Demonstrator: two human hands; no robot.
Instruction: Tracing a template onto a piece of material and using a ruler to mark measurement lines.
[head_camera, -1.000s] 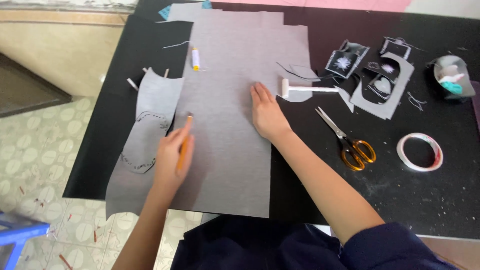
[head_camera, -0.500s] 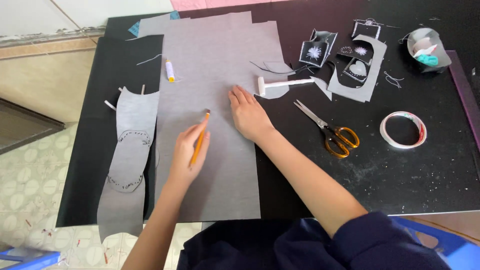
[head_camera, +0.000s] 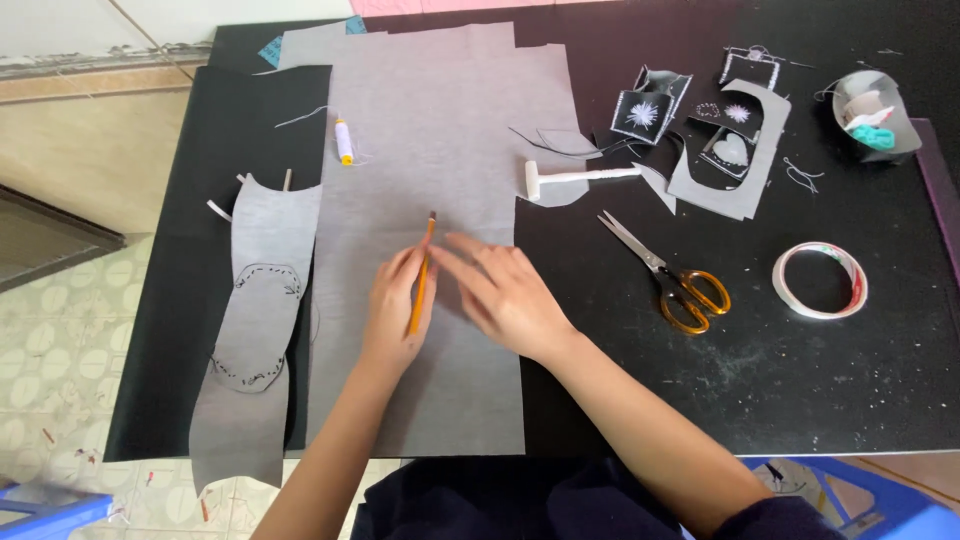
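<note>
Black desk (head_camera: 800, 400) first, w/ the big grey fabric sheet (head_camera: 440, 150) spread down its middle. Sheet looks bare where I work – no drawn outline visible yet, so marking seems barely begun. Left of it, a narrower grey strip (head_camera: 262, 300) already carries a dotted oval outline. My right hand (head_camera: 505, 295) lies open, flat on the sheet, pinning it. My left hand (head_camera: 395, 315) is closed round an orange pencil (head_camera: 422, 275), tip on the fabric. Scissors (head_camera: 665, 272), tape roll (head_camera: 820, 280) & thread spool (head_camera: 344, 140) sit idle.
</note>
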